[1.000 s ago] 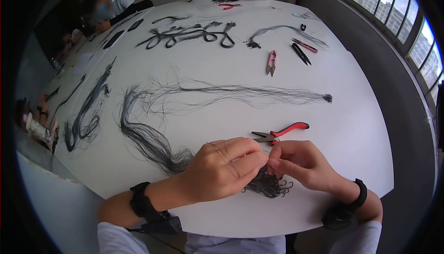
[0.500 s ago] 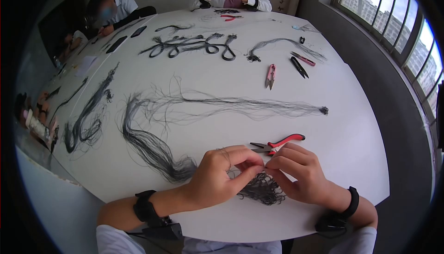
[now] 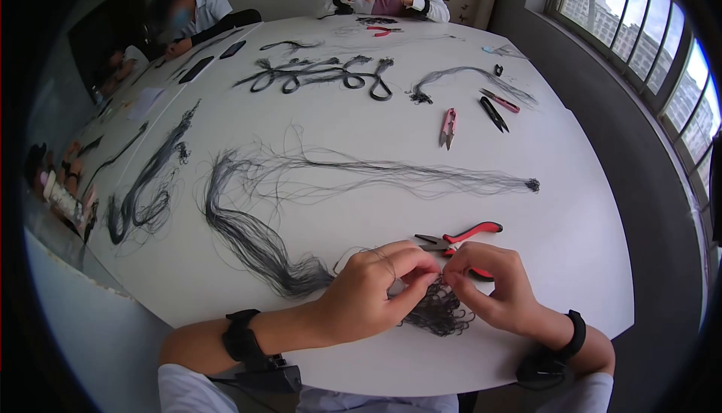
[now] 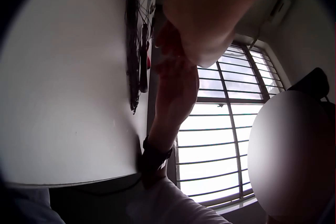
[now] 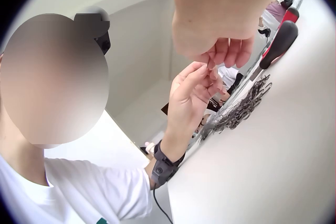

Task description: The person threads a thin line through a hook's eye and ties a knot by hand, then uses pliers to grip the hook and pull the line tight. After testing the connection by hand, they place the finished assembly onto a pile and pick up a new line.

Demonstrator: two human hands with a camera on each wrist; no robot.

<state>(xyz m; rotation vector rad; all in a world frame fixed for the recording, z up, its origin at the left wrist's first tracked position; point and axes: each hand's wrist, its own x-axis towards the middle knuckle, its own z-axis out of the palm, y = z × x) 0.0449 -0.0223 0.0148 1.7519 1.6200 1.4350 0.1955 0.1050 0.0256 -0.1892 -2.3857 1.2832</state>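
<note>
My left hand (image 3: 376, 289) pinches a thin dark strand between thumb and fingers, and a loop of it lies over the back of that hand. Close against its fingertips, my right hand (image 3: 492, 281) pinches with thumb and forefinger at the same spot; the strand between them is barely visible. Beneath both hands lies a bundle of dark strands with curled loop ends (image 3: 444, 313), also visible in the right wrist view as a looped bundle (image 5: 244, 109). Red-and-black pliers (image 3: 481, 229) rest just beyond the hands, partly covered by the right one.
Long loose strands (image 3: 256, 240) spread across the white table (image 3: 361, 368). Farther back lie looped bundles (image 3: 316, 75), pink snips (image 3: 448, 129), black snips (image 3: 494, 114) and another strand bundle (image 3: 150, 172). Other people sit at the far and left sides.
Both hands stay together at the fingertips. The right fingers have shifted from over the pliers' lower part, showing more of a red handle. The head view has moved slightly.
</note>
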